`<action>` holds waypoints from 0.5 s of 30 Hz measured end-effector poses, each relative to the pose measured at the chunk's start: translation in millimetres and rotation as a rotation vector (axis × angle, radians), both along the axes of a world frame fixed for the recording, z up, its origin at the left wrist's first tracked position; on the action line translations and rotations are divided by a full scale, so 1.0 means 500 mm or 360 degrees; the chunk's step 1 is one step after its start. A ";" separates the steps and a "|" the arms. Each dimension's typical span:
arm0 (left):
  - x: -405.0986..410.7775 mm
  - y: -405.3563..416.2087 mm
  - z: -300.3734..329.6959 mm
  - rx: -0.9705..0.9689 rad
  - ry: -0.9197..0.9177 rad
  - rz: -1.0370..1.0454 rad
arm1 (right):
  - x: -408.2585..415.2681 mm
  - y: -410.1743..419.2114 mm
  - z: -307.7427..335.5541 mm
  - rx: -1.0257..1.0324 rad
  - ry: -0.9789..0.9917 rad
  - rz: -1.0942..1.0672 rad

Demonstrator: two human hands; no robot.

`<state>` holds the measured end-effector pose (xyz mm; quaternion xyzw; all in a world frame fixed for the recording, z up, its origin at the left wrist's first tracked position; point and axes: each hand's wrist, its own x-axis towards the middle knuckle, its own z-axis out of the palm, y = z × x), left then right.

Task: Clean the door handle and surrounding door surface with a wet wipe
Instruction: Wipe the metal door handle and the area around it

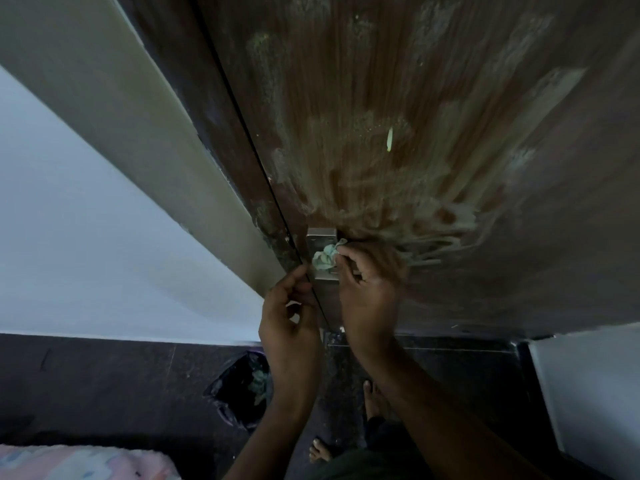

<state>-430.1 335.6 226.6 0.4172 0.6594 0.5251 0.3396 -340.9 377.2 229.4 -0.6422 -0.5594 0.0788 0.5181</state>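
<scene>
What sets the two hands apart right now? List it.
The right hand pinches the crumpled pale green wet wipe against the metal handle plate; the left hand holds no wipe. The right hand reaches higher up the brown wooden door; the left sits at the door's edge.

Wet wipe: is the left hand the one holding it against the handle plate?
No, the right hand presses the wet wipe to the handle plate.

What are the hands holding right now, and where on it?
Right hand pinches the crumpled wet wipe at its right edge, against the metal handle plate. Left hand: curled; contents cannot be told.
</scene>
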 end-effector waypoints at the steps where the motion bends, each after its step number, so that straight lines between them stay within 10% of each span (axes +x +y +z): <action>1: -0.001 -0.002 -0.001 -0.0010 0.0003 -0.0004 | 0.002 0.002 0.005 -0.0029 -0.0067 -0.0097; 8: -0.001 -0.021 -0.014 -0.0121 -0.0057 -0.0070 | 0.011 0.008 0.006 -0.0443 -0.0066 -0.0122; 15: -0.018 -0.031 -0.034 -0.0246 -0.0137 -0.0105 | 0.110 -0.025 0.007 -0.0344 0.1806 -0.0244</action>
